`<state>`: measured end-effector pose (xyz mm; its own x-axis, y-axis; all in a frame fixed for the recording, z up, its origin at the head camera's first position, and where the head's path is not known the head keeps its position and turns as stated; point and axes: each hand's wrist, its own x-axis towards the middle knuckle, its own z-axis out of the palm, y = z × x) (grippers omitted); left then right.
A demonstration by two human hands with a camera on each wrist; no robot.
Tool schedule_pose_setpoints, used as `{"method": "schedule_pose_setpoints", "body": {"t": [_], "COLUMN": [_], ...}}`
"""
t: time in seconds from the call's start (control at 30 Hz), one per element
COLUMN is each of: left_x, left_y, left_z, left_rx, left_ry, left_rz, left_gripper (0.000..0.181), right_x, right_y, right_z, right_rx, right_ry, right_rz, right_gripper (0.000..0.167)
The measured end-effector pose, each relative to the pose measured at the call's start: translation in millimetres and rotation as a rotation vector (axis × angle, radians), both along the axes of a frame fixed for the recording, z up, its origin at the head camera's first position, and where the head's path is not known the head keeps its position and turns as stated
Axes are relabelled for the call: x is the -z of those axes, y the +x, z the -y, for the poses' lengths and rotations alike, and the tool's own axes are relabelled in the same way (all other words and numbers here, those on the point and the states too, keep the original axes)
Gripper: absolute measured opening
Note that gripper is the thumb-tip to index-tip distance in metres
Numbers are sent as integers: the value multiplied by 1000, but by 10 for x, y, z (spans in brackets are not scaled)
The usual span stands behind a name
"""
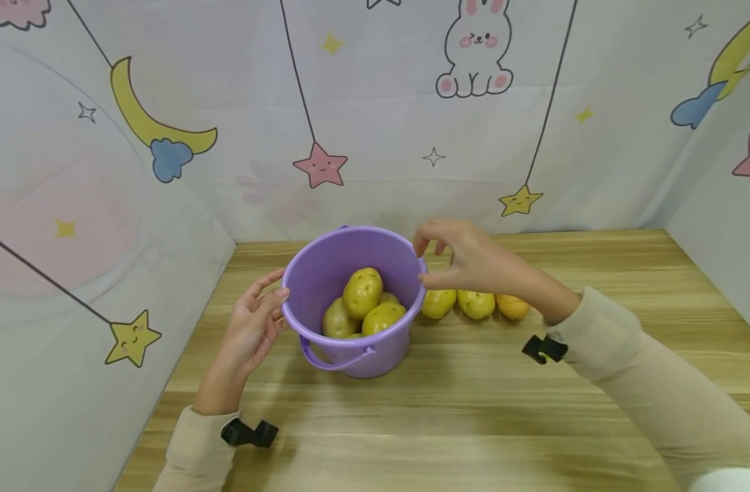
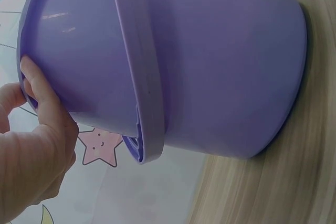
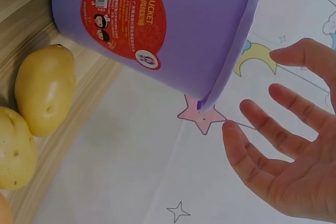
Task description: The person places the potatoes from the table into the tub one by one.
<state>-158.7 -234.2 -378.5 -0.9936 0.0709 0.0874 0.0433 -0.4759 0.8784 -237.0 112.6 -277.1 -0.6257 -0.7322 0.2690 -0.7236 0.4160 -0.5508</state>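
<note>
A purple bucket [image 1: 390, 352] stands on the wooden table, its handle [image 1: 332, 365] hanging down at the front. Several yellow potatoes [image 1: 363, 292] lie piled inside it. At the bucket's left side my left hand [image 1: 250, 328] holds the rim, with the thumb against the edge; the left wrist view shows this hand [image 2: 39, 140] at the rim too. My right hand [image 1: 467, 256] hovers by the right rim, fingers spread and curved. In the right wrist view that hand [image 3: 294, 156] is apart from the bucket and holds nothing.
Right of the bucket, two yellow potatoes [image 1: 476, 305] and an orange-yellow round item [image 1: 512, 307] sit in a row, partly behind my right forearm. A white cloth backdrop [image 1: 375, 191] with cartoon prints encloses the table's back and sides. A red label [image 3: 123, 19] marks the bucket.
</note>
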Motion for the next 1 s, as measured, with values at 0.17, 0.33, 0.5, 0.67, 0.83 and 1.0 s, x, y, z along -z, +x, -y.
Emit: {"method": "schedule_pose_setpoints", "body": {"t": [0.17, 0.33, 0.5, 0.67, 0.83, 1.0], "left_x": [3, -2, -8, -9, -6, -3], "left_y": [11, 15, 13, 9, 9, 14], "left_z": [5, 4, -5, -12, -14, -18], "left_rx": [6, 11, 7, 4, 6, 1], "left_ry": [3, 1, -2, -1, 1, 5], "left_rz": [-3, -8, -9, -4, -12, -12], "left_gripper": [36, 37, 37, 36, 36, 34], "right_x": [53, 92, 98, 125, 202, 274], "right_y": [-24, -35, -42, -53, -76, -97], "right_z": [-63, -110, -139, -152, -161, -168], "right_rx": [16, 32, 46, 67, 86, 92], "right_ry": [-12, -16, 5, 53, 93, 107], "right_rz": [-1, -7, -13, -14, -11, 28], "right_gripper": [21, 22, 25, 30, 34, 35]}}
